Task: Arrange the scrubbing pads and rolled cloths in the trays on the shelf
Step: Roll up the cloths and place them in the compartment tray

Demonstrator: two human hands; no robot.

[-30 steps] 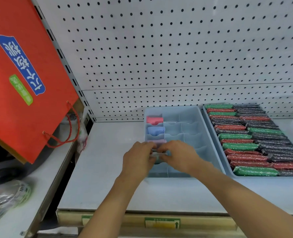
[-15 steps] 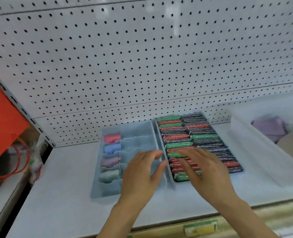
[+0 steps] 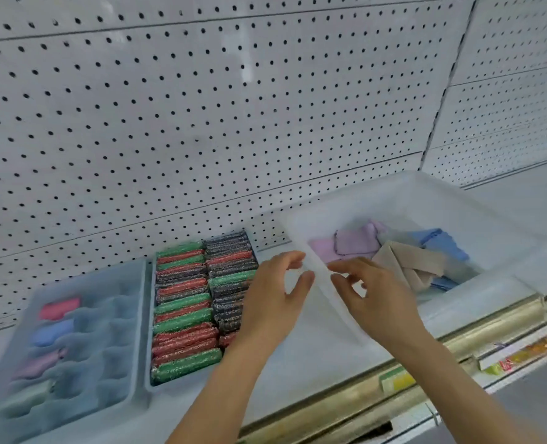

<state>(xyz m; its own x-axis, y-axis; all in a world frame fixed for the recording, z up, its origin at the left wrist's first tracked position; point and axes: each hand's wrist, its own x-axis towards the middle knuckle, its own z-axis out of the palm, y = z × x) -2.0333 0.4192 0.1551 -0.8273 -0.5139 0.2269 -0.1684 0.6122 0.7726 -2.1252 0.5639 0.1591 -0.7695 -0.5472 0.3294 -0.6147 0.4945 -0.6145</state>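
Note:
A pale blue divided tray (image 3: pixel 137 315) at the left holds rolled cloths in its left column: red (image 3: pixel 59 307), blue (image 3: pixel 52 331), purple (image 3: pixel 38 366) and pale green (image 3: pixel 25 397). Beside it a second tray (image 3: pixel 150 384) is packed with green, red and dark scrubbing pads (image 3: pixel 185 302). To the right a translucent white bin (image 3: pixel 329 219) contains loose purple, beige and blue cloths (image 3: pixel 403 257). My left hand (image 3: pixel 275 302) hovers over the pads with relaxed fingers, holding nothing. My right hand (image 3: pixel 374 296) reaches over the bin's near-left wall, fingers spread and empty.
White pegboard (image 3: pixel 201 107) backs the shelf. The shelf's front edge carries a metal rail (image 3: pixel 394 363) with yellow price labels (image 3: pixel 528 350). A bare strip of shelf lies between the pad tray and the bin.
The view has swung right from the divided tray to the bin. Both hands let go of the pale green cloth now in the tray and moved right, the right hand reaching the bin.

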